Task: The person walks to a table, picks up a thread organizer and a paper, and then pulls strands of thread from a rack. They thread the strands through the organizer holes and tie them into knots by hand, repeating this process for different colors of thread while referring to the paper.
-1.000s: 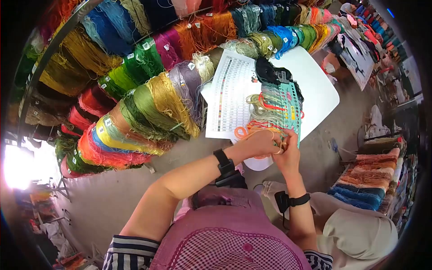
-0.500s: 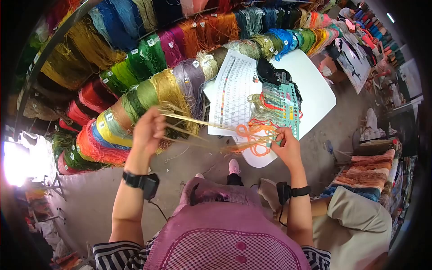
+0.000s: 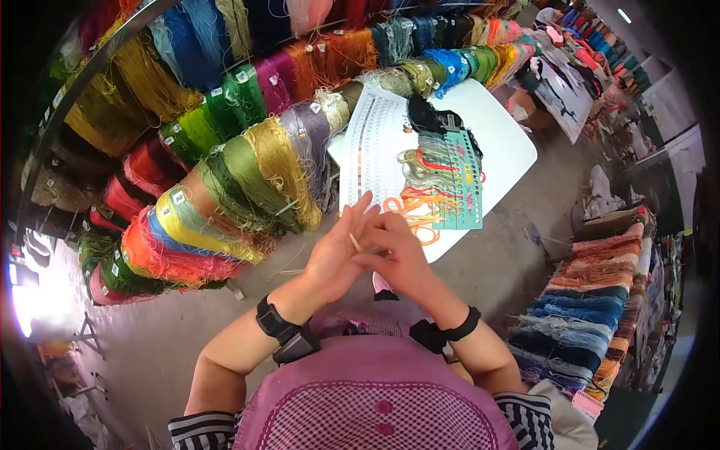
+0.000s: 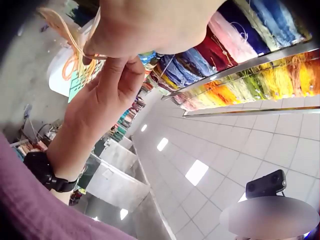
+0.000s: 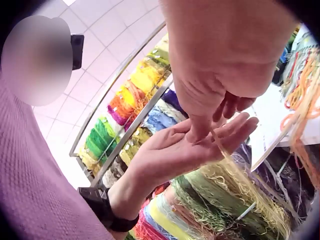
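Observation:
My two hands meet in front of my chest, short of the white table (image 3: 510,142). The left hand (image 3: 358,219) is held flat with straight fingers, palm turned to the right hand. The right hand (image 3: 375,241) pinches a few tan thread strands (image 3: 354,241) against that palm. The right wrist view shows the left hand (image 5: 232,131) flat under the right hand (image 5: 201,134), with the strands (image 5: 222,147) trailing down. On the table lies a teal thread card (image 3: 466,184) with several looped thread bundles (image 3: 420,180), beside a printed colour chart (image 3: 371,157).
A long rack of coloured thread skeins (image 3: 225,157) runs along my left and behind the table. Stacked skeins (image 3: 592,300) lie on a shelf at the right. Bare concrete floor (image 3: 165,330) shows below the rack and around the table.
The left hand, stretched out left half a second ago pulling strands taut, has come back to the right hand. The right hand has left the thread card and drawn toward my body.

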`<state>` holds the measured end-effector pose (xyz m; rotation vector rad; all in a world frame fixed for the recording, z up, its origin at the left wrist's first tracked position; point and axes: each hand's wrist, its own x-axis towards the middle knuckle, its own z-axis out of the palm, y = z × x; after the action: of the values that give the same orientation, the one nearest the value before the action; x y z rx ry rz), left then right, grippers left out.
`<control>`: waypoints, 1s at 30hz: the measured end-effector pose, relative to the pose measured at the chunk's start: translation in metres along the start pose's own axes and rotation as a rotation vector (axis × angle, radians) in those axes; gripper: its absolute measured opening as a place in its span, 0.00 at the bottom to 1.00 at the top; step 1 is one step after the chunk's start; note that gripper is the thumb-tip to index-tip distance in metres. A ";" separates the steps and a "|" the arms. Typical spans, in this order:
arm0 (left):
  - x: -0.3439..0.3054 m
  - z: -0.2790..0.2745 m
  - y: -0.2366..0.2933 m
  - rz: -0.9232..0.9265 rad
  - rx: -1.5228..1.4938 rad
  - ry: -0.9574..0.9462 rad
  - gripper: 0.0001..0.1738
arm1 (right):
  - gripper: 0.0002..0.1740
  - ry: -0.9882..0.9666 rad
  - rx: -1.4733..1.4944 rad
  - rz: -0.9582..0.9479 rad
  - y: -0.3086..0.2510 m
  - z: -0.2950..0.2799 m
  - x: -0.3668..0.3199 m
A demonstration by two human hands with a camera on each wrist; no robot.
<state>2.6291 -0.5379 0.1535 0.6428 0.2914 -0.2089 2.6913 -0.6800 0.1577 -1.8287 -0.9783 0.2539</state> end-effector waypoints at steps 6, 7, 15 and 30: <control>0.016 0.012 -0.011 -0.257 0.301 -0.031 0.30 | 0.04 0.163 0.435 0.120 0.024 -0.052 -0.028; 0.019 0.011 -0.005 -0.377 0.523 0.018 0.27 | 0.04 0.271 0.839 0.230 0.021 -0.074 -0.030; 0.121 0.017 -0.055 0.528 1.924 -0.087 0.33 | 0.05 0.723 0.445 0.367 0.134 -0.280 -0.072; 0.278 0.165 -0.131 0.661 1.770 0.503 0.24 | 0.07 0.081 0.089 0.317 0.237 -0.366 -0.004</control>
<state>2.8870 -0.7700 0.1149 2.5087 0.3052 0.4404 3.0159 -0.9698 0.1301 -1.8915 -0.6090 0.4063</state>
